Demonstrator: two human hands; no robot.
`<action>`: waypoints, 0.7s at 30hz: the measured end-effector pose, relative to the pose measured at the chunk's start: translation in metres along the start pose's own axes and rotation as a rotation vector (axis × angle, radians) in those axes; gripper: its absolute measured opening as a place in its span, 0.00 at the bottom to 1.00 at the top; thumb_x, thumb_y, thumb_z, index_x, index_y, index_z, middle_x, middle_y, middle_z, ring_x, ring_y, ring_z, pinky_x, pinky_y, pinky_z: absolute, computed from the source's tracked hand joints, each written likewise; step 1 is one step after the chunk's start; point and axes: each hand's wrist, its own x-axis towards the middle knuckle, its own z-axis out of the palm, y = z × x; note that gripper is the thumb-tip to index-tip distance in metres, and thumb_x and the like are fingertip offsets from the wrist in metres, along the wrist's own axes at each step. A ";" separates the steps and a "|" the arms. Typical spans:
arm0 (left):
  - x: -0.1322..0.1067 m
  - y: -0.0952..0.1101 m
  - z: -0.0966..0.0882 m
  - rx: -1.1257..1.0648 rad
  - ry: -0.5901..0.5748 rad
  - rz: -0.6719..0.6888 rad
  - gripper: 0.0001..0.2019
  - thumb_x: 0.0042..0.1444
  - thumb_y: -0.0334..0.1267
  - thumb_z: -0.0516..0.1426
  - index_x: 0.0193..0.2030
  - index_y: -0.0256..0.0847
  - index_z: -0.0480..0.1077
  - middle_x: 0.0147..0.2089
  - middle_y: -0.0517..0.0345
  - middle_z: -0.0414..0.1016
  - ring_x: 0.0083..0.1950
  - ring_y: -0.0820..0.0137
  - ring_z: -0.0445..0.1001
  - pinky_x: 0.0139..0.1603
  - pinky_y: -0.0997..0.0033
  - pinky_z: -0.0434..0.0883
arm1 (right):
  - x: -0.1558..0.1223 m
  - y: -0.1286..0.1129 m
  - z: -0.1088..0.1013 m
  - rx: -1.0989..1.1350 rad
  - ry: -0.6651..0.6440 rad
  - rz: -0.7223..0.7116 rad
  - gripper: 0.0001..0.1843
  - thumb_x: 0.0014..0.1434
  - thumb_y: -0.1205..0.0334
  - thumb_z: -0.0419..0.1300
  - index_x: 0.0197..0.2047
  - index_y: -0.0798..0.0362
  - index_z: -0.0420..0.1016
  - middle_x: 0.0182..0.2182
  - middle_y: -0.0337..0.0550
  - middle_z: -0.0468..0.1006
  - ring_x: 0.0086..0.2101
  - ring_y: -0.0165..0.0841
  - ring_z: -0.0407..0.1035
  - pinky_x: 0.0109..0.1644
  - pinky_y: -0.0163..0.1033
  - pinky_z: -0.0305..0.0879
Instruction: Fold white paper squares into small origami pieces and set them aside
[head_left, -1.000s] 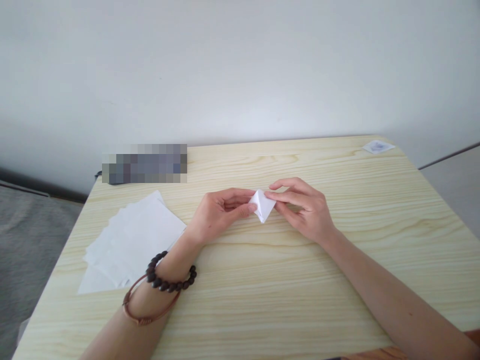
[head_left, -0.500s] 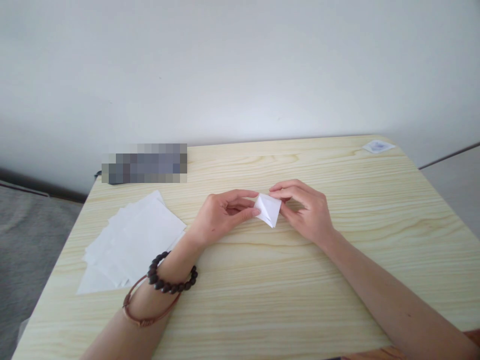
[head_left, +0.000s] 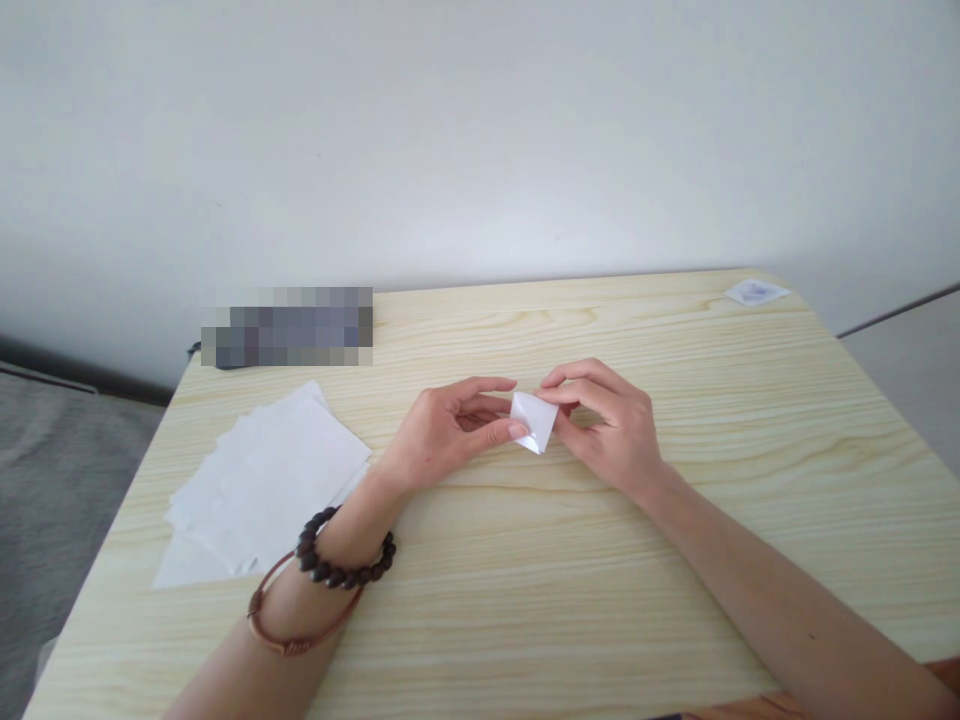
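Soft, diffuse light; wall (head_left: pixel 555 190) brightest low-centre, dim at lower left; rear-left object (head_left: pixel 292 335) pixelated.

The person's left forearm (head_left: pixel 255 655) and right forearm (head_left: pixel 780 575) slant inward. The left hand (head_left: pixel 439 435) pinches, thumb forward (index finger stretched above it); the right hand (head_left: pixel 619 425) faces it, fingers bent, wrist nearly straight.

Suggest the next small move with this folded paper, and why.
Perhaps press the folded paper along its upper right edge with the right hand while the left hand steadies it: the left thumb lies on its face, and the right fingers are at that edge.
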 end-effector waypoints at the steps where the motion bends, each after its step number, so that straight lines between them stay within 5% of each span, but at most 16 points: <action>1: 0.000 0.000 0.000 0.005 -0.003 -0.010 0.28 0.46 0.44 0.68 0.53 0.35 0.70 0.42 0.48 0.82 0.41 0.63 0.80 0.42 0.70 0.75 | 0.000 0.000 0.000 0.002 0.005 -0.005 0.04 0.58 0.67 0.61 0.35 0.49 0.77 0.36 0.42 0.76 0.32 0.30 0.72 0.32 0.35 0.71; 10: -0.001 0.003 0.000 0.092 -0.018 -0.027 0.23 0.51 0.44 0.65 0.51 0.36 0.72 0.40 0.50 0.82 0.35 0.68 0.78 0.33 0.74 0.70 | 0.001 -0.001 0.000 -0.002 0.023 0.008 0.05 0.57 0.69 0.61 0.34 0.51 0.77 0.35 0.42 0.74 0.27 0.27 0.68 0.30 0.35 0.68; 16: -0.001 -0.002 -0.003 0.047 -0.011 0.025 0.22 0.53 0.44 0.64 0.52 0.36 0.73 0.40 0.51 0.82 0.36 0.69 0.78 0.35 0.74 0.71 | 0.001 0.005 -0.008 0.223 -0.161 0.121 0.12 0.57 0.70 0.58 0.44 0.50 0.75 0.42 0.44 0.76 0.37 0.33 0.72 0.37 0.37 0.71; 21: 0.001 -0.004 -0.004 0.100 0.010 0.072 0.19 0.55 0.44 0.62 0.52 0.39 0.75 0.43 0.52 0.82 0.35 0.71 0.76 0.34 0.76 0.70 | 0.002 0.004 -0.010 0.366 -0.205 0.246 0.11 0.60 0.65 0.58 0.47 0.50 0.74 0.41 0.42 0.79 0.33 0.30 0.73 0.37 0.36 0.72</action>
